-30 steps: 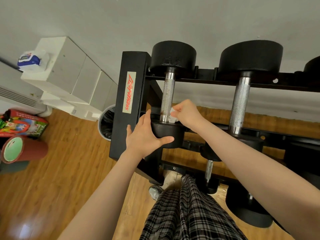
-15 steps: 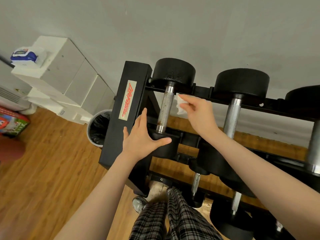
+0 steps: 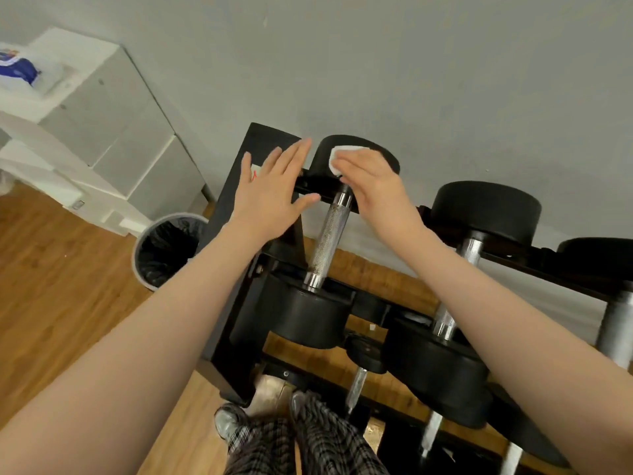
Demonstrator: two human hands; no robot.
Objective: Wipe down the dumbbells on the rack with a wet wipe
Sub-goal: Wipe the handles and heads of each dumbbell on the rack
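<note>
Wiping stands early: right hand [image 3: 371,181] presses the wet wipe [image 3: 337,158] on the leftmost dumbbell [image 3: 329,234]'s far head at twelve o'clock, left hand [image 3: 270,192] spread beside it, other dumbbells apparently unwiped.

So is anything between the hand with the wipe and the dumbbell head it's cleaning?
Nothing visible. The right hand presses the wet wipe directly onto the far head of the leftmost dumbbell. The left hand hovers open beside it, over the rack's end panel, not in the way.
</note>
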